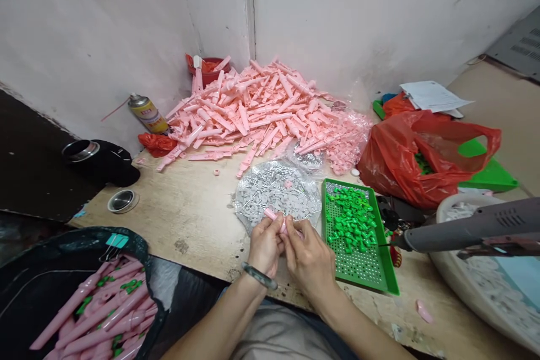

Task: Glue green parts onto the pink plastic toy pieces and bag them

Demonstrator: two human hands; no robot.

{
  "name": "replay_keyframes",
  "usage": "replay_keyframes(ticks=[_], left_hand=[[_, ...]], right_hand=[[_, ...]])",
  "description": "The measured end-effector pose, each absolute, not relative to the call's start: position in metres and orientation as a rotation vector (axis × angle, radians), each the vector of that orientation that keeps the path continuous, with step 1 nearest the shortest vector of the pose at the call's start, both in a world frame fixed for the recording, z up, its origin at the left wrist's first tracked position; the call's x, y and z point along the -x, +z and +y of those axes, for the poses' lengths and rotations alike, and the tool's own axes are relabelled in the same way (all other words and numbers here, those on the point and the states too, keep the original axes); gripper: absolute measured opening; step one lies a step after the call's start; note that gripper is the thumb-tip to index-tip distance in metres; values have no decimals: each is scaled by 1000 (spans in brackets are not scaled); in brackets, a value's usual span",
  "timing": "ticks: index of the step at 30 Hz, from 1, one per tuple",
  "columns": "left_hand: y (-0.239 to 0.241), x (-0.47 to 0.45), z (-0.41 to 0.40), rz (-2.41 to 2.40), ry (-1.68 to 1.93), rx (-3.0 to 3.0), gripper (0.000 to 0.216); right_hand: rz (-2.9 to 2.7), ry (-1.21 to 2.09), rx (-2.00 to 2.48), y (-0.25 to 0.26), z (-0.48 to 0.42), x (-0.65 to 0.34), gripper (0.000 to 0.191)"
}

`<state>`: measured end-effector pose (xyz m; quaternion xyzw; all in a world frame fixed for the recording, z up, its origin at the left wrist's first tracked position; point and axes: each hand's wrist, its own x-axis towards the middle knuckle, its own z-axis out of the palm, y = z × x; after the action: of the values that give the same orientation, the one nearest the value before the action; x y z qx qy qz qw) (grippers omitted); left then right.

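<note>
Over the workbench (181, 225), left hand (265, 245) and right hand (307, 259) pinch pink plastic (273, 216).

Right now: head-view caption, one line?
Left hand and right hand pinch a pink part over a bag of grey parts, beside a green tray.

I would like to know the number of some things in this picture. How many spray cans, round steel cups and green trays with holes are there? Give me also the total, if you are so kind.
Spray can: 1
Round steel cups: 2
Green tray with holes: 1
Total: 4
</note>
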<state>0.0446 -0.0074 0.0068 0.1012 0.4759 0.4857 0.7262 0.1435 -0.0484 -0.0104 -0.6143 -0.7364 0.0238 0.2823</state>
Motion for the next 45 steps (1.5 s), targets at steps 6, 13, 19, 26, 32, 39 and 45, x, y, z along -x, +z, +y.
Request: replay_keyframes(ticks=[6,13,19,26,32,39,45], left_hand=[[18,-31,-10,1045,1256,-458,40],[22,-6,-5,1063,1393,-506,31],[21,10,8,871,1325,-111,13],[26,4,13,951,1469,-396,48],[25,-8,13,897,1399,-485,50],[34,-17,3,817,1286,-498,51],[33,-17,-1,771,1071,-452,51]], right_hand=[[-1635,1031,1527,16,-38,-168,29],[-1506,1483,1304,10,12,-174,40],[-2017,410,1780,-3,87,-183,23],[-1981,794,1419,12,48,-179,24],[-1575,1189,1099,11,13,-202,24],[-1357,1475,990,5,4,-214,37],[-1186,1687,878,-1,-17,-208,65]])
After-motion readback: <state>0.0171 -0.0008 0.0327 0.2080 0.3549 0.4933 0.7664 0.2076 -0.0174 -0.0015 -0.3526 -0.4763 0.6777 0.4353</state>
